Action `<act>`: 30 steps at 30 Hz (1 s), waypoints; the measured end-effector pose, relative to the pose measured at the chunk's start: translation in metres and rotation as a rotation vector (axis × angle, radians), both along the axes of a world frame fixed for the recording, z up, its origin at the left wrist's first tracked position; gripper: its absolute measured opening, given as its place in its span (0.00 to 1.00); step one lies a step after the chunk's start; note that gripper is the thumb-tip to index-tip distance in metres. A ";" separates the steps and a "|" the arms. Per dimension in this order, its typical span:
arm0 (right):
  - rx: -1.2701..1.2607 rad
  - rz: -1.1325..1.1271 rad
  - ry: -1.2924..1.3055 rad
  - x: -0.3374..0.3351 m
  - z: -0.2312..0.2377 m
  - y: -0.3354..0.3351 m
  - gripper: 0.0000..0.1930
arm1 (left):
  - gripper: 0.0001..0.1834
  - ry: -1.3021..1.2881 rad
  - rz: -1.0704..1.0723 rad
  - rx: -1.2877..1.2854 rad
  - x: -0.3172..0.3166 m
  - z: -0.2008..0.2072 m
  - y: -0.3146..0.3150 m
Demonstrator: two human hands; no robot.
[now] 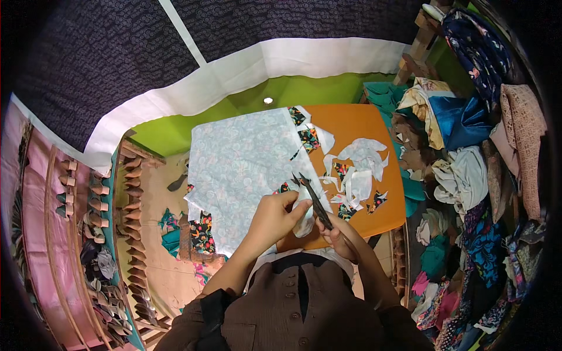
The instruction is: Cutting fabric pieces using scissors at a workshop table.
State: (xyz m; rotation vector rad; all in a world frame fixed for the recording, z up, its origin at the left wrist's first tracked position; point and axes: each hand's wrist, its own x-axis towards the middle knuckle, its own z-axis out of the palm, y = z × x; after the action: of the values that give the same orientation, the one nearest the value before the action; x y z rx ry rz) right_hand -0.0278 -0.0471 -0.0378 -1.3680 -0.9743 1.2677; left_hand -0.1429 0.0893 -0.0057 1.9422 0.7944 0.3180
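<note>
Orange bench (357,126) below, pale printed cloth (246,169) spread over its left half. Left hand (275,216) closed, pinching a small white fabric piece (304,219) at the cloth's near edge. Right hand (339,234) curled shut around scissors (313,196), blades slightly parted, tips pointing away, just above the pinched piece. White and floral scraps (360,169) scattered on bare bench to the right. Heaped fabrics (468,169) piled along the right side. Rows of shoes (99,222) on racks at left.
</note>
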 end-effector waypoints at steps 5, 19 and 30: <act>-0.018 0.057 -0.095 0.008 -0.004 -0.005 0.26 | 0.18 0.074 -0.039 0.040 -0.005 -0.006 0.007; 0.075 -0.015 -0.130 0.003 -0.008 -0.006 0.34 | 0.14 -0.167 0.109 -0.133 0.001 -0.016 -0.005; 0.043 -0.049 -0.157 0.000 0.003 -0.002 0.34 | 0.12 -0.156 0.125 -0.096 -0.001 -0.015 -0.005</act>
State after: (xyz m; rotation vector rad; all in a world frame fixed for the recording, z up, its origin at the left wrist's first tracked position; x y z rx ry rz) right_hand -0.0280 -0.0490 -0.0351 -1.4662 -1.0624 1.1092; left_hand -0.1440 0.0840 -0.0209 1.7590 0.8152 0.4923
